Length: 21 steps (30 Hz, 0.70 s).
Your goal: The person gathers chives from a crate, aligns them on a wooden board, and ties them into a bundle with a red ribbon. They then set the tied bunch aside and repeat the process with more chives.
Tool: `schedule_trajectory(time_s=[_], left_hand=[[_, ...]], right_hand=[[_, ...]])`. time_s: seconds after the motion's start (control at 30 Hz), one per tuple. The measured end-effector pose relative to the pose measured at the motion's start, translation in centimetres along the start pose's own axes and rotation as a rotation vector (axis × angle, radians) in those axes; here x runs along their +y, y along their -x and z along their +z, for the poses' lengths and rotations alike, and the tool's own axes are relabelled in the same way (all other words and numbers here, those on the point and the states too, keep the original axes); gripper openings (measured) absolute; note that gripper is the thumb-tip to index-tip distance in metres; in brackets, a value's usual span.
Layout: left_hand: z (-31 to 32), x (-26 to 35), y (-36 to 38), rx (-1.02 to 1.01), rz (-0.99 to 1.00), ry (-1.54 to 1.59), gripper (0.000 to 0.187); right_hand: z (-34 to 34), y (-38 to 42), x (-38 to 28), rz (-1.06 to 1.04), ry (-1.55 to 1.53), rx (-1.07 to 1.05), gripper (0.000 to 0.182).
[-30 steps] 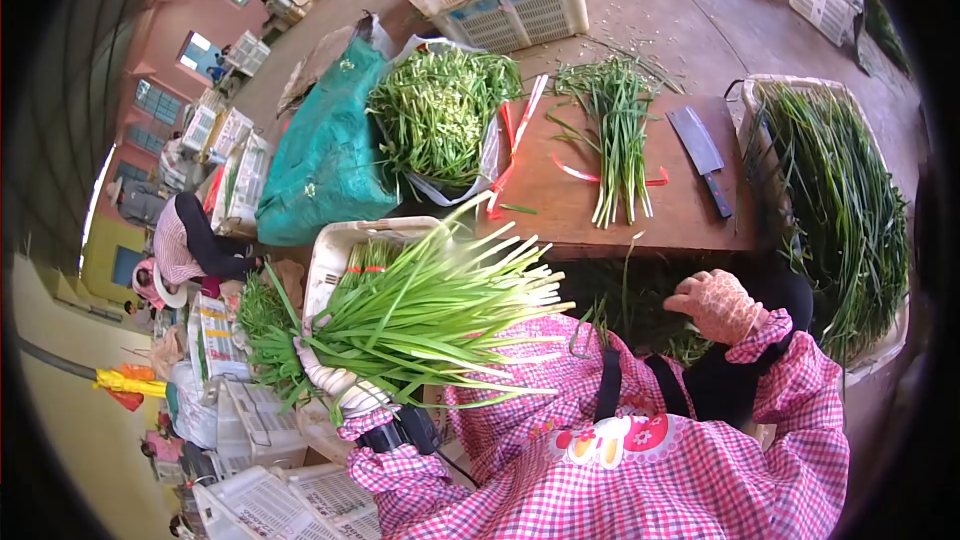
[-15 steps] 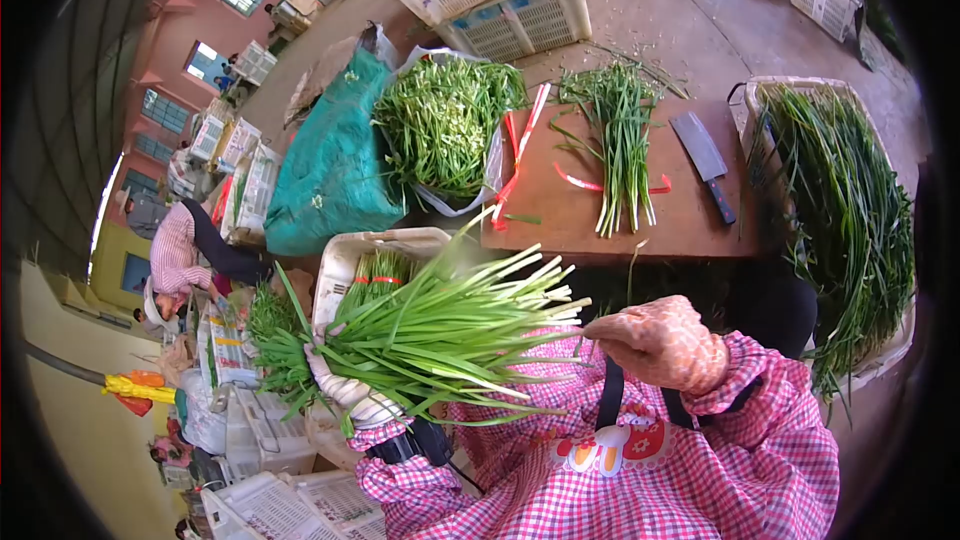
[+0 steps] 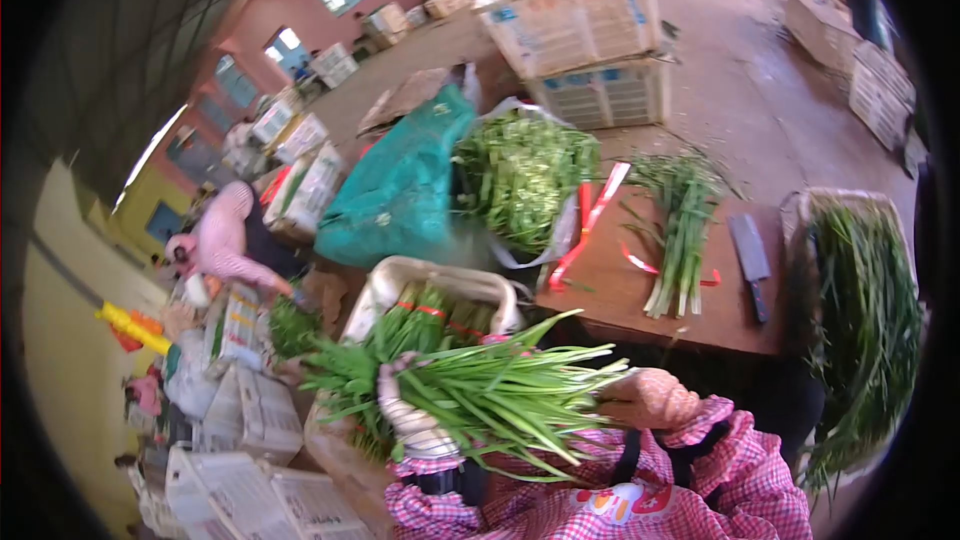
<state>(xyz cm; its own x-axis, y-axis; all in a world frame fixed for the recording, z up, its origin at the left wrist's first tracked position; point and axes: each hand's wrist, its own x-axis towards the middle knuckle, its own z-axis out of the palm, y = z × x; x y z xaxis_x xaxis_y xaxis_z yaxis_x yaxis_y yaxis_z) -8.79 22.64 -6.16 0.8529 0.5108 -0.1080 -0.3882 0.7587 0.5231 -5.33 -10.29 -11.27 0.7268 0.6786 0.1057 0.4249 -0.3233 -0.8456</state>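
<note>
My left hand [image 3: 405, 410], in a striped glove, is wrapped round a loose bunch of garlic chives [image 3: 510, 390]. The pale stem ends point right and the green leaves hang past the hand to the left. At those stem ends is my right hand [image 3: 652, 400], in a patterned glove, its fingers pressed together; what they pinch is hidden. Below the bunch stands a white crate [image 3: 500, 285] holding chive bundles [image 3: 430, 310] tied with red bands. Ahead, a brown board [image 3: 620, 315] bears another chive bunch [image 3: 685, 250], red ribbons [image 3: 590, 225] and a cleaver [image 3: 750, 250].
A basket of long chives [image 3: 865, 330] stands at the right. Behind the board are a bag of cut greens [image 3: 530, 175], a green sack [image 3: 400, 185] and stacked crates [image 3: 570, 15]. Another person [image 3: 235, 235] bends over at the left, near more white crates [image 3: 255, 410].
The view has tilted up and shifted left, so the scene sits lower and further right. My left hand has brought the chives over the crate; my right hand stays by the stem ends.
</note>
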Motion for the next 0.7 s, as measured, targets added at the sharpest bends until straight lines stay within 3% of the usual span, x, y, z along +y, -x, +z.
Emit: schedule_trajectory(time_s=[0.07,0.13,0.2,0.23,0.27,0.37,0.6,0.7], left_hand=[[-0.3,-0.2,0.3,0.068,0.035,-0.089,0.021],[-0.7,-0.2,0.4,0.092,0.038,-0.084,0.020],[-3.4,-0.4,-0.8,0.022,0.019,0.045,0.020],[-4.3,-0.6,-1.2,0.007,0.009,0.086,0.019],[-5.1,-0.6,-1.5,-0.010,-0.009,0.130,0.019],[-6.5,-0.9,-1.6,0.043,-0.035,0.118,0.021],[-7.4,-1.0,-1.4,-0.046,-0.112,0.264,0.021],[-4.0,-0.1,0.0,-0.008,0.003,0.092,0.018]], right_hand=[[-0.8,-0.4,-1.3,0.145,-0.040,-0.097,0.025],[0.4,-0.1,-0.5,0.334,-0.312,-0.033,0.021],[0.0,-0.3,-1.3,0.416,-0.371,-0.031,0.018],[0.6,-0.5,-0.2,0.275,-0.342,-0.011,0.016],[1.4,-0.6,0.1,0.260,-0.339,-0.031,0.016],[2.9,-0.7,0.6,0.544,-0.603,0.222,0.017],[3.7,-0.8,2.6,0.516,-0.989,0.416,0.012],[2.8,-0.1,3.2,0.460,-1.026,0.297,0.020]])
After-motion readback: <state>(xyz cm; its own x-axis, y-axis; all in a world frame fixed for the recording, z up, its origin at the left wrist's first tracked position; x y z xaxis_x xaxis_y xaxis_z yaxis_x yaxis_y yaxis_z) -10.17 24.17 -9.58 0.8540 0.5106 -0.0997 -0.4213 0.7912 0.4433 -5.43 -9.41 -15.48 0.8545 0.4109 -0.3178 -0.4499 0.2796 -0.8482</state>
